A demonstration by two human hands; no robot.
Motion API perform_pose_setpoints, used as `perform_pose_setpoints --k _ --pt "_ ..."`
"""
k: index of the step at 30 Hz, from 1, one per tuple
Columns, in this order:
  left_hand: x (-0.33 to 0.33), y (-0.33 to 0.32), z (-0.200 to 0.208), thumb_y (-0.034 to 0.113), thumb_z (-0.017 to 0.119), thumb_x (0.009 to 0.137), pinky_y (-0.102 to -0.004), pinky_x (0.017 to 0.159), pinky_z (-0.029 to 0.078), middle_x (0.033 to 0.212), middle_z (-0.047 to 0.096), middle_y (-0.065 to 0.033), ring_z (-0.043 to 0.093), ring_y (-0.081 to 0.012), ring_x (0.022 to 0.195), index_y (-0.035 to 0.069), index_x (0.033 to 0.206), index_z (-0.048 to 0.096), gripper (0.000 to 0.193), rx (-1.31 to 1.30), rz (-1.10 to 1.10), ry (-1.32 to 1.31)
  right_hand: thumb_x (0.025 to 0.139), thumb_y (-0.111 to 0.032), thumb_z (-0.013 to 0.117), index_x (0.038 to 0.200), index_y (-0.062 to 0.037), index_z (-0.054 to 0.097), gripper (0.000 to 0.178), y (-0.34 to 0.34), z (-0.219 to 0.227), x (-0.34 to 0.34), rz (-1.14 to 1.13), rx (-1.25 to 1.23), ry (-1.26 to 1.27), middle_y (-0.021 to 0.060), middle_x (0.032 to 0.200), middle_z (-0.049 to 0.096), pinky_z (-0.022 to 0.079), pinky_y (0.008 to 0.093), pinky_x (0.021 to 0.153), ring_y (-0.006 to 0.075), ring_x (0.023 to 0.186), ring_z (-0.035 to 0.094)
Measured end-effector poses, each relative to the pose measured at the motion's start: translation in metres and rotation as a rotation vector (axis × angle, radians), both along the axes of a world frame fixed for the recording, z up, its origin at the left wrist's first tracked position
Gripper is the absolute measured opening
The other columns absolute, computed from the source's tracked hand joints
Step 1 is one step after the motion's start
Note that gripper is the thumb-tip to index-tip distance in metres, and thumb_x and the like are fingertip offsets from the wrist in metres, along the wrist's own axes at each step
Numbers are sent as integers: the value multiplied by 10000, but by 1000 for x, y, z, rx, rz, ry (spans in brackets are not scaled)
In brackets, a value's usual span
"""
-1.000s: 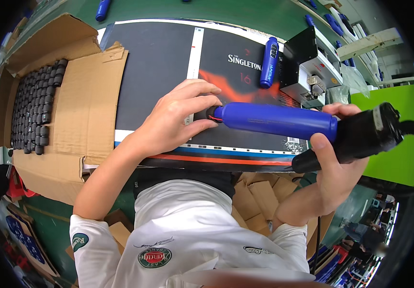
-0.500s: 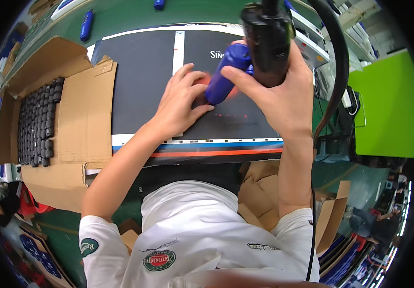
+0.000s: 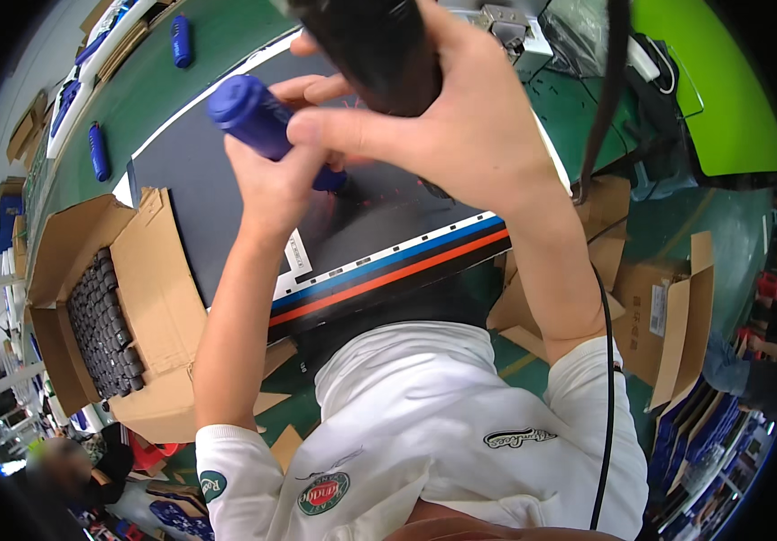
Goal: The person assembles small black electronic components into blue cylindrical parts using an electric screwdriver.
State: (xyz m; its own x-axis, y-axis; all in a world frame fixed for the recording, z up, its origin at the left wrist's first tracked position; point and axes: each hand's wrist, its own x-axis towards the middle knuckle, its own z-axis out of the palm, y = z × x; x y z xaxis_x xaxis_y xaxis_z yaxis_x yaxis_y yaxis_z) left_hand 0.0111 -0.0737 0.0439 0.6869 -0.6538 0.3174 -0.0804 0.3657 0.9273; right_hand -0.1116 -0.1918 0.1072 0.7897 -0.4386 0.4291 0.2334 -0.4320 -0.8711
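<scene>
My left hand (image 3: 271, 185) is wrapped round a blue cylinder (image 3: 248, 113) with a ridged cap end, which leans up and to the left over the mat. My right hand (image 3: 487, 122) grips a thick black cylindrical handheld tool (image 3: 379, 59), whose upper end runs out of the picture. The right thumb reaches across and touches the side of the blue cylinder. The cylinder's lower end and the tool's tip are partly hidden behind my fingers. Below both hands lies a black mat (image 3: 379, 207) with white, blue and orange stripes along its near edge.
An open cardboard box (image 3: 158, 298) with rows of small black parts (image 3: 104, 334) stands at the left. Two more blue cylinders (image 3: 181, 41) lie on the green surface beyond. A dark cable (image 3: 618, 90) hangs at the right, near a bright green panel (image 3: 722, 90). Cardboard boxes (image 3: 663, 316) stand lower right.
The blue cylinder has moved left and now tilts the other way, with my left hand closed round it. My right hand has moved left and up with the black tool. The view has turned.
</scene>
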Motion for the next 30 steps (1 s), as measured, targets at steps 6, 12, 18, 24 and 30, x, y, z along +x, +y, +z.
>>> perform_pose_setpoints --k 6,12,18,24,30 --pt "0 3 -13 -70 601 737 -251 539 468 684 599 -48 564 -107 552 -77 1067 616 330 47 -32 -276 786 -159 811 1109 33 588 437 -17 24 -9 143 432 92 112 955 694 529 267 784 137 854 681" --pt "-6 -4 0 -67 519 742 -227 551 459 604 577 -19 543 -79 533 -108 1081 627 358 98 -43 -179 795 -88 801 1112 28 602 392 -15 31 -22 100 574 45 77 958 663 523 218 648 119 779 676" --pt "16 0 4 -9 524 751 -321 576 475 625 537 -76 544 -177 528 -147 1188 536 458 141 -105 -114 829 -142 772 1121 5 598 371 -21 -4 -35 30 492 -220 107 957 676 484 249 555 134 692 639" --pt "48 18 5 109 444 793 -385 612 466 596 466 -53 492 -202 526 -76 1248 535 499 -169 -302 551 971 -122 565 1242 -32 524 289 -37 -67 -74 121 1013 -375 124 1161 636 446 232 553 160 844 673" --pt "65 6 25 156 499 881 -387 683 495 647 511 -52 547 -197 629 -42 1124 580 324 -181 -274 393 961 -121 586 1229 -44 487 296 -29 -116 -69 124 1262 -305 95 1072 597 462 240 539 161 793 637"
